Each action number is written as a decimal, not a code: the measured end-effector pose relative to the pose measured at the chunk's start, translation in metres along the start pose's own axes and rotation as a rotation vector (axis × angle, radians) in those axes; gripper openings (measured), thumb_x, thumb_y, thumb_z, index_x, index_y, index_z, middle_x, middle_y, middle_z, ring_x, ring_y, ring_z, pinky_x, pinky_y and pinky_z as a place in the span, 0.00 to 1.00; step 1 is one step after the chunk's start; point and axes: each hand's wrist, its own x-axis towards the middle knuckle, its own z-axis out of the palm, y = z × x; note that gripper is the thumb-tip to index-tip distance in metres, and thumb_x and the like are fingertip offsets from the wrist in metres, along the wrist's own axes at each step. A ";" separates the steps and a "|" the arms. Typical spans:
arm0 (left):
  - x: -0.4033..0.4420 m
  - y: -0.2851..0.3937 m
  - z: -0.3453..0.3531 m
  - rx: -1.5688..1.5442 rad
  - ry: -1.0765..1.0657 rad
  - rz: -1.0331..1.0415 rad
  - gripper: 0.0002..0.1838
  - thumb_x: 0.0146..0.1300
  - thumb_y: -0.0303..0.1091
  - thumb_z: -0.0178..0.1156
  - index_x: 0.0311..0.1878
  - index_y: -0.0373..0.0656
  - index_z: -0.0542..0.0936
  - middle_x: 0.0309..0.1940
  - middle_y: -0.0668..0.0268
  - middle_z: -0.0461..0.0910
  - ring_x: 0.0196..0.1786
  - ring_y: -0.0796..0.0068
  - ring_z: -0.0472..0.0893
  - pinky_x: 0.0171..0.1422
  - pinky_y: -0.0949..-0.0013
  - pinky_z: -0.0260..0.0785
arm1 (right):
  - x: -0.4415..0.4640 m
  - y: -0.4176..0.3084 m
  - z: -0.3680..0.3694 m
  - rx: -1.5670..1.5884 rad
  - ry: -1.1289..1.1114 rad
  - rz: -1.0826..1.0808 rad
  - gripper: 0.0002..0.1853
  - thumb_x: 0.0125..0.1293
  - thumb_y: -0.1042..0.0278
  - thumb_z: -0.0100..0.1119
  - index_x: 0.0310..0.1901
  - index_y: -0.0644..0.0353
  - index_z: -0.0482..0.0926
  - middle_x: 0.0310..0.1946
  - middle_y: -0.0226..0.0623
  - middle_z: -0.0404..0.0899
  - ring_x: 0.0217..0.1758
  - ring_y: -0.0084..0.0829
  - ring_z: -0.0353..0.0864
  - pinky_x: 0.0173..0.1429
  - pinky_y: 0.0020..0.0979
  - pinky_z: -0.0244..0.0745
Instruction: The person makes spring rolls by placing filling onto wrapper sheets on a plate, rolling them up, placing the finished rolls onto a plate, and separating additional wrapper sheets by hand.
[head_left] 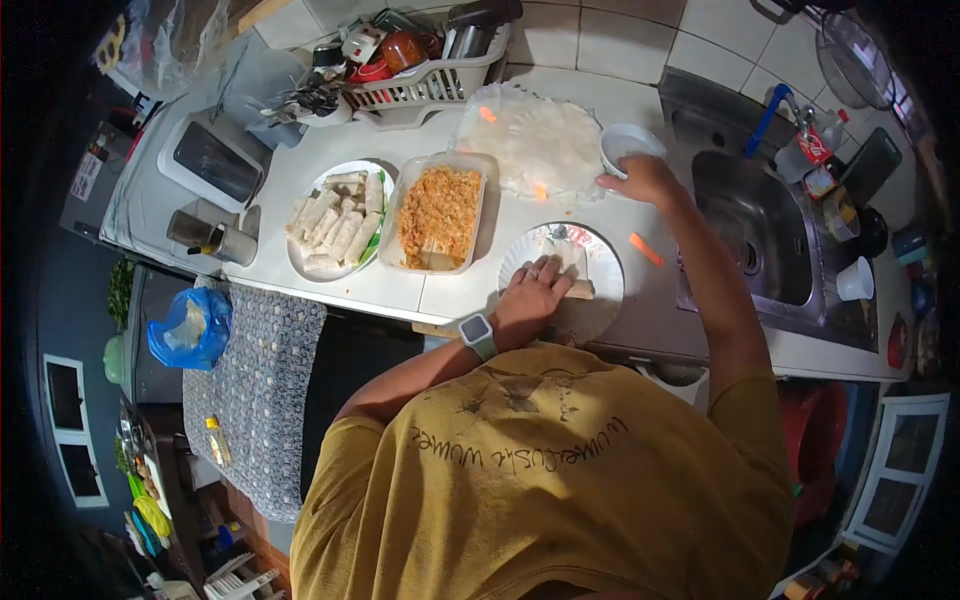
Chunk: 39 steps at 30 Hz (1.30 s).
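Observation:
My left hand [535, 298], with a watch on the wrist, lies over a partly rolled spring roll [579, 289] and holds it down on a patterned plate [610, 255]. Part of the wrapper shows beyond the fingers. At a small white bowl [622, 137], my right hand [643, 178] has its fingers over the near rim and inside, with the thumb apart outside. The bowl's contents are hard to make out. Left of the plate stands a plastic container [484, 215] of orange-brown filling [438, 212]. Further left, a white plate [296, 256] bears several finished rolls [335, 225].
A stack of round wrappers [540, 145] lies behind the plate, with orange carrot pieces [646, 249] nearby. The sink [750, 230] is at right. A dish rack [430, 95] stands at the back, and a metal cup [236, 245] at the left edge.

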 end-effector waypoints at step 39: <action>-0.002 -0.015 0.005 -0.187 0.169 0.095 0.18 0.57 0.29 0.49 0.52 0.40 0.72 0.51 0.53 0.73 0.52 0.53 0.74 0.58 0.57 0.65 | -0.134 -0.089 0.049 0.631 0.423 -0.481 0.21 0.58 0.66 0.61 0.53 0.64 0.73 0.49 0.48 0.74 0.53 0.45 0.74 0.54 0.36 0.71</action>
